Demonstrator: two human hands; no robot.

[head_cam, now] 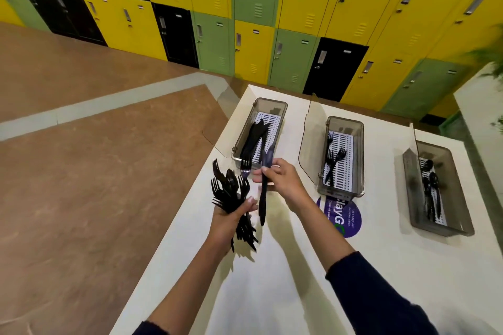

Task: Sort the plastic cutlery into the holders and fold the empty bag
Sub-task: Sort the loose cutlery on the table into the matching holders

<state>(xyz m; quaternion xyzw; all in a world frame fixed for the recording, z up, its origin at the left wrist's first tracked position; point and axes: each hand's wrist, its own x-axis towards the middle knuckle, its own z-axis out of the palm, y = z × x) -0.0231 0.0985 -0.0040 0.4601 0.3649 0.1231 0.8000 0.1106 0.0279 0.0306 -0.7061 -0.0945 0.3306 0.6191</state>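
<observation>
My left hand (227, 221) grips a bundle of black plastic cutlery (231, 193), forks and spoons fanned upward, over the table's left edge. My right hand (280, 178) pinches a single black plastic knife (263, 198) held upright, just in front of the left holder (280, 109). That smoky grey holder contains several black knives. The middle holder (359, 128) has a few forks on its white slotted tray. The right holder (454, 198) has black spoons. No bag is in view.
The holders stand on a white table (272, 294) with a round blue sticker (351, 221) near the middle holder. Brown floor (95, 171) lies to the left. Yellow, green and black lockers (258, 8) line the back wall.
</observation>
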